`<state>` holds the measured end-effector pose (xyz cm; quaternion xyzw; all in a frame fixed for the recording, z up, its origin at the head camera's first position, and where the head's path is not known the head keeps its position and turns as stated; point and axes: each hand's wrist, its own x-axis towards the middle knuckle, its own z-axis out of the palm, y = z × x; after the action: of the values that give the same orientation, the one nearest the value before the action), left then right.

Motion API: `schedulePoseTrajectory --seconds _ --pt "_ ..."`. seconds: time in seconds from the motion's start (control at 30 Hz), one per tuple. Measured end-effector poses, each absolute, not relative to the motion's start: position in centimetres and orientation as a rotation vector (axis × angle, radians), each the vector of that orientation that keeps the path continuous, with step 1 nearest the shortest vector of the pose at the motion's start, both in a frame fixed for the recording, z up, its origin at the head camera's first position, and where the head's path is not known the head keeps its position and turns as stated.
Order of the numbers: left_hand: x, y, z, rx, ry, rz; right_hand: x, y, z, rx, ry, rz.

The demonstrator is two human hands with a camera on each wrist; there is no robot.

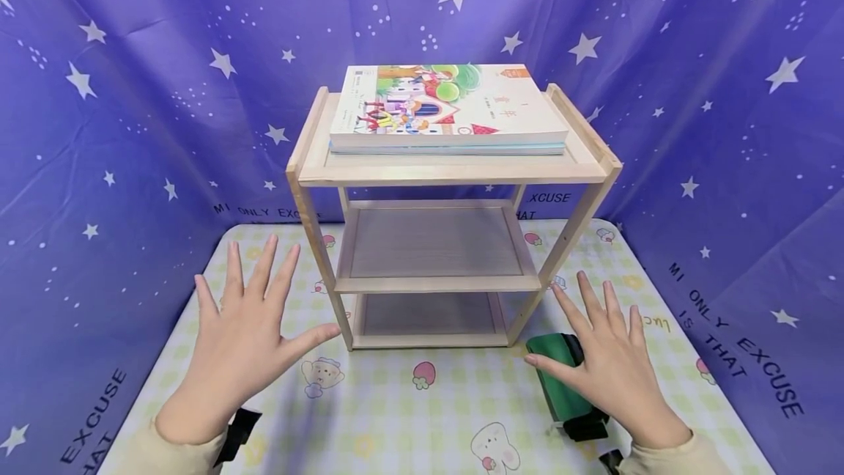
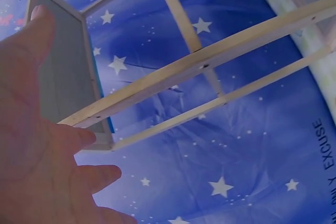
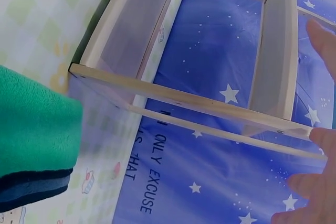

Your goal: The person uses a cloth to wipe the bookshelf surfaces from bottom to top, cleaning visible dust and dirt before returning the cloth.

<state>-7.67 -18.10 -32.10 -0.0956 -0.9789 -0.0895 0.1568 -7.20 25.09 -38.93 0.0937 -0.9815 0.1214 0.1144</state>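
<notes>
A small three-tier wooden shelf (image 1: 422,284) stands upright on the table. On its top tier lies a stack of books (image 1: 527,108), the uppermost with a colourful cartoon cover. To the shelf's left my left hand (image 1: 244,343) is held with fingers spread and holds nothing; its thumb tip overlaps a front leg in the head view. My right hand (image 1: 613,365) is to the right, also spread and holding nothing. Its thumb overlaps a green fabric item (image 1: 557,387) with dark edging, which lies on the table; its kind does not show.
A pale green checked tablecloth (image 1: 389,416) with cartoon prints covers the table. Purple curtains (image 1: 409,13) with white stars and lettering hang behind it and along both sides. The shelf's middle tier (image 1: 438,240) and bottom tier (image 1: 428,314) show bare panels.
</notes>
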Motion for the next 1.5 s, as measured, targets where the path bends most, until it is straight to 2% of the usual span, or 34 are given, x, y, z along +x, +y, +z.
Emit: schedulePoseTrajectory --seconds 0.57,1.5 --pt "-9.1 -17.7 -28.0 -0.295 -2.757 -0.195 -7.5 25.8 -38.5 0.322 -2.824 0.352" --pt "-11.5 -17.3 -22.9 -0.282 -2.737 -0.351 -7.3 26.4 -40.4 0.268 -2.869 0.367"
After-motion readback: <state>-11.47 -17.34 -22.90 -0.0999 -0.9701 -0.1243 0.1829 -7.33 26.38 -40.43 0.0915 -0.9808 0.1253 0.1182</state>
